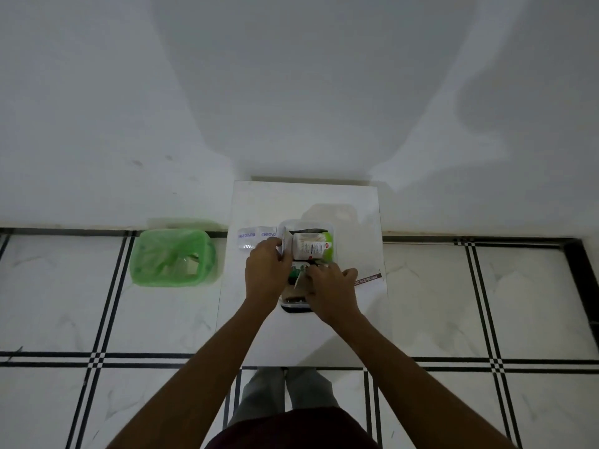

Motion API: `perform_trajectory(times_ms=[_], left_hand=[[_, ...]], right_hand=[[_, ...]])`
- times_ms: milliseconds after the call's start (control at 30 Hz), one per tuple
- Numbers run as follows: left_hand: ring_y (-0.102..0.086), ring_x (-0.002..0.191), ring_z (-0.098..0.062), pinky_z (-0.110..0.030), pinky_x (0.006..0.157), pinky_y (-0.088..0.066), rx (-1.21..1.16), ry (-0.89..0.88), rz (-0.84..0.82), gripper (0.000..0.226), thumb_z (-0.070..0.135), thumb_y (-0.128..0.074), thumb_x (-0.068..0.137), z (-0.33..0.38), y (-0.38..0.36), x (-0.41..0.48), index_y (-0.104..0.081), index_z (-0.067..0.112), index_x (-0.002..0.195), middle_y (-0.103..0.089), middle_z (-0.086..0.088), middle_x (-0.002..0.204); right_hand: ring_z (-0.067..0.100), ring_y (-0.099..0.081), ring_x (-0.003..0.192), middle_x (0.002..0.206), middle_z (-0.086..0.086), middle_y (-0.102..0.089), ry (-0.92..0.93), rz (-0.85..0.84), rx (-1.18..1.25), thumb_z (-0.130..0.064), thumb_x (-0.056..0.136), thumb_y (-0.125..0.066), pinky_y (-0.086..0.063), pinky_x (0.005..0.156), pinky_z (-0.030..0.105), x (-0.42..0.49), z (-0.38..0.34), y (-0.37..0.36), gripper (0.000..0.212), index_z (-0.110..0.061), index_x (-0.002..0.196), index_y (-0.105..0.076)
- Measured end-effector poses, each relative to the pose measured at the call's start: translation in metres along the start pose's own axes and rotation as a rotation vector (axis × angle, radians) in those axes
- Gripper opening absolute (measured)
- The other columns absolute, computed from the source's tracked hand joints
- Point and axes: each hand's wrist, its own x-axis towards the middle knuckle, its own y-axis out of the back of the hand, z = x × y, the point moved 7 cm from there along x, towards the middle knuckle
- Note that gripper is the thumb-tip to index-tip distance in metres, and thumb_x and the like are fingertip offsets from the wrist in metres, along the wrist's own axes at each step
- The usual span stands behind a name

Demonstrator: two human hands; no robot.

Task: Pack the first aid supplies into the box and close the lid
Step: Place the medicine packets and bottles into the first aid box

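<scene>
Here, at the centre of the frame, a person is standing over a small white table and reaching both bare hands into an open white box; the left hand is curling its fingers closed around a flat white packet at the box's left edge, probably to keep it upright and make room. The right hand is pinching a small green-and-white item in the near half, seemingly tucking it in beside a white bottle lying on its side. Two sachets are still waiting on the table just left of the box, and a green bin is sitting on the floor at the left.
</scene>
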Motion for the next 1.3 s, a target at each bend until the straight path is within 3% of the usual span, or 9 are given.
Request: perform_trajectory(times_ms=[100, 267, 433, 600, 667, 767, 900, 1067, 1300], left_hand=[[-0.058, 0.065, -0.019, -0.022, 0.050, -0.034, 0.102, -0.012, -0.006, 0.024, 0.034, -0.053, 0.092, -0.003, -0.012, 0.000, -0.059, 0.011, 0.088, -0.064, -0.004, 0.077], [-0.062, 0.071, -0.026, -0.031, 0.055, -0.043, 0.235, -0.024, -0.045, 0.025, 0.029, -0.047, 0.095, -0.011, -0.023, -0.003, -0.049, 0.014, 0.114, -0.066, -0.007, 0.090], [-0.061, 0.081, -0.030, -0.036, 0.062, -0.043, 0.494, -0.254, -0.059, 0.028, 0.031, -0.048, 0.093, 0.002, -0.033, 0.005, -0.057, 0.011, 0.110, -0.063, -0.012, 0.096], [-0.039, 0.127, -0.036, -0.063, 0.095, -0.030, 0.586, -0.276, -0.113, 0.046, 0.050, -0.037, 0.090, -0.006, -0.037, 0.005, -0.049, 0.027, 0.128, -0.031, -0.010, 0.151], [-0.029, 0.138, -0.035, -0.073, 0.099, -0.018, 0.592, -0.291, -0.104, 0.043, 0.048, -0.030, 0.094, -0.011, -0.037, 0.000, -0.047, 0.033, 0.132, -0.015, -0.005, 0.160], [-0.026, 0.140, -0.037, -0.078, 0.096, -0.019, 0.648, -0.261, -0.076, 0.037, 0.035, -0.053, 0.089, -0.021, -0.037, -0.002, -0.053, 0.034, 0.126, -0.012, -0.006, 0.160], [-0.028, 0.138, -0.035, -0.074, 0.099, -0.023, 0.426, -0.244, -0.030, 0.030, 0.028, -0.057, 0.087, -0.025, -0.032, 0.003, -0.060, 0.031, 0.117, -0.025, -0.008, 0.157], [-0.054, 0.116, -0.031, -0.050, 0.095, -0.045, 0.108, -0.314, 0.170, 0.033, 0.011, -0.048, 0.086, -0.024, 0.004, 0.032, -0.060, 0.009, 0.116, -0.059, -0.013, 0.130], [-0.043, 0.132, -0.030, -0.056, 0.102, -0.038, 0.422, -0.252, -0.263, 0.060, 0.013, -0.066, 0.075, -0.079, -0.020, 0.071, -0.050, 0.011, 0.133, -0.048, -0.010, 0.143]], right_hand=[[0.024, -0.059, 0.071, 0.077, 0.003, -0.070, -0.009, 0.014, 0.014, -0.022, 0.076, -0.070, -0.028, 0.069, 0.034, -0.001, 0.003, -0.005, 0.012, -0.018, 0.084, -0.062], [0.024, -0.059, 0.080, 0.081, 0.003, -0.071, -0.014, -0.011, 0.086, -0.028, 0.085, -0.061, -0.022, 0.073, 0.034, -0.003, 0.009, -0.008, 0.013, -0.017, 0.081, -0.068], [0.020, -0.058, 0.090, 0.090, 0.000, -0.070, -0.038, 0.012, 0.225, -0.032, 0.089, -0.056, -0.020, 0.077, 0.032, -0.011, 0.020, -0.001, 0.016, -0.021, 0.086, -0.067], [0.019, -0.054, 0.102, 0.105, 0.000, -0.068, -0.252, 0.143, 0.501, -0.027, 0.089, -0.060, -0.024, 0.087, 0.036, -0.014, 0.060, 0.020, 0.015, -0.020, 0.100, -0.067], [0.017, -0.055, 0.100, 0.103, -0.003, -0.067, -0.296, 0.150, 0.507, -0.026, 0.089, -0.060, -0.027, 0.089, 0.039, -0.013, 0.073, 0.020, 0.012, -0.023, 0.099, -0.066], [0.016, -0.056, 0.096, 0.101, -0.004, -0.068, -0.352, 0.193, 0.519, -0.023, 0.088, -0.061, -0.031, 0.086, 0.039, -0.010, 0.091, 0.021, 0.012, -0.023, 0.099, -0.066], [0.023, -0.054, 0.106, 0.118, 0.000, -0.063, -0.353, 0.095, 0.220, -0.007, 0.082, -0.059, -0.032, 0.083, 0.039, -0.004, 0.112, 0.017, 0.032, -0.021, 0.111, -0.062], [0.027, -0.051, 0.109, 0.125, 0.000, -0.059, -0.079, -0.169, -0.099, 0.007, 0.063, -0.062, -0.024, 0.076, 0.039, 0.006, 0.114, -0.021, 0.061, -0.022, 0.116, -0.059], [0.024, -0.053, 0.107, 0.114, -0.001, -0.063, -0.050, -0.243, -0.225, 0.000, 0.064, -0.067, -0.029, 0.088, 0.047, 0.014, 0.116, -0.038, 0.054, -0.024, 0.112, -0.061]])
